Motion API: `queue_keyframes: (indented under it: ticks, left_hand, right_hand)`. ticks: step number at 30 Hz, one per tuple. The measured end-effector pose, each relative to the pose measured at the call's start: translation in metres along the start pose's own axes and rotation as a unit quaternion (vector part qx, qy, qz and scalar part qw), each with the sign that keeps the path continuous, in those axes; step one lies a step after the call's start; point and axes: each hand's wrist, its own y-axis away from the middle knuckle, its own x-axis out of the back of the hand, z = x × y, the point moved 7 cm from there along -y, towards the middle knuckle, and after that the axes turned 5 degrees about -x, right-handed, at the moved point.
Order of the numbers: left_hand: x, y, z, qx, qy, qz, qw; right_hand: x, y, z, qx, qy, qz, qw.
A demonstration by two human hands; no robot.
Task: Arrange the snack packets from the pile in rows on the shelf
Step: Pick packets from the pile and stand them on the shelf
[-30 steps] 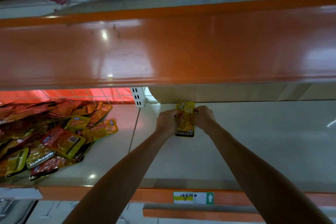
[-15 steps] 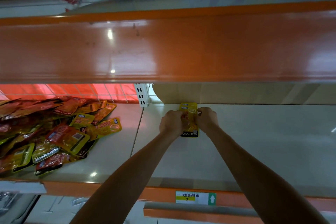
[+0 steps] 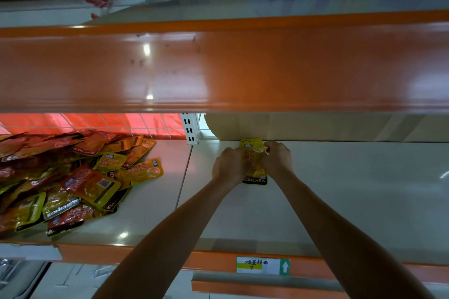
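The first placing seems in hand. The left hand [image 3: 228, 165] and right hand [image 3: 277, 159] pinch with curled fingers the sides of one yellow foil snack packet [image 3: 254, 172], at the back of the pale shelf board [image 3: 340, 201]. The next move probably asks for a straight release, then a reach to the heap of red and yellow packets [image 3: 73, 177] on the shelf's left part.

pile [image 3: 60, 177]: cut off left | packet [image 3: 253, 162]: edges hidden (both sides)
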Motion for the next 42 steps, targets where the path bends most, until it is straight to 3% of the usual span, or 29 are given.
queue_keyframes:
  ticks: [9,18,24,29,32,35,42]
  left_hand:
    - [0.042,0.018,-0.047,0.025,-0.070,0.060,0.995]
    - [0.095,0.060,-0.124,0.081,-0.174,0.082,0.978]
    - [0.129,0.097,-0.175,0.181,-0.207,0.087,0.958]
    - [0.152,0.129,-0.215,0.278,-0.205,0.151,0.926]
    - [0.150,0.141,-0.238,0.310,-0.190,0.128,0.923]
    - [0.145,0.146,-0.245,0.309,-0.195,0.099,0.926]
    - [0.154,0.144,-0.235,0.269,-0.189,0.128,0.936]
  right_hand:
    - [-0.033,0.030,-0.072,0.158,0.014,0.010,0.987]
    - [-0.118,0.076,-0.139,0.240,0.015,-0.095,0.966]
    - [-0.160,0.108,-0.175,0.281,0.041,-0.142,0.948]
    - [-0.187,0.130,-0.195,0.269,0.049,-0.193,0.942]
    - [-0.198,0.135,-0.199,0.251,0.070,-0.215,0.941]
    - [-0.204,0.136,-0.203,0.239,0.095,-0.222,0.940]
    - [-0.216,0.128,-0.203,0.196,0.146,-0.223,0.944]
